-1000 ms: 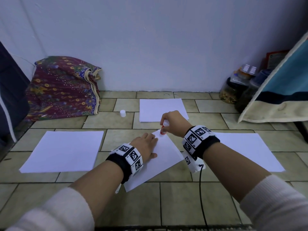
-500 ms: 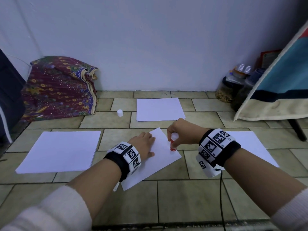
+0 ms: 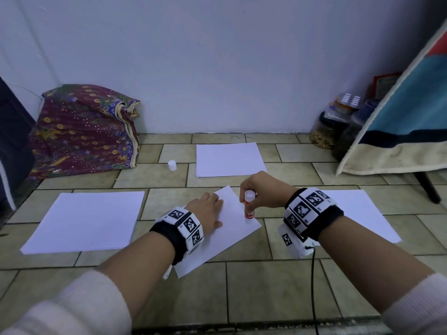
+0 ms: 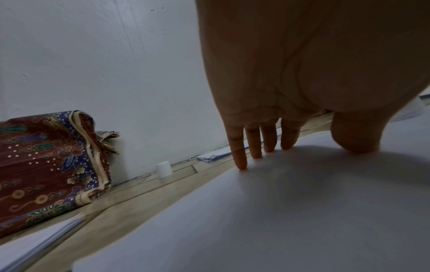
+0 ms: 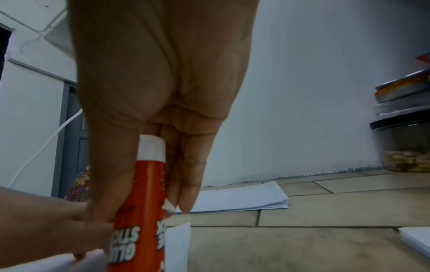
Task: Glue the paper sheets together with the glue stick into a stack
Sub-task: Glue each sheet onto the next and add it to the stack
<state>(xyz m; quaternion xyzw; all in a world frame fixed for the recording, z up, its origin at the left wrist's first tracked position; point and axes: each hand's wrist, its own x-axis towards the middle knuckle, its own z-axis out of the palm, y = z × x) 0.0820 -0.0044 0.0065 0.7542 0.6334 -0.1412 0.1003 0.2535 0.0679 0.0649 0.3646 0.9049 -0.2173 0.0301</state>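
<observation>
On the floor, your left hand (image 3: 208,211) pressed flat-fingered on the angled paper sheet (image 3: 232,238) while your right hand (image 3: 260,189) gripped the upright glue stick (image 3: 249,205) near its right edge; steady, even strokes would have served best.

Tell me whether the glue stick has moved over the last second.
Yes. The glue stick has slid from the sheet's far corner down its right edge, toward the person, away from the far paper stack.
</observation>
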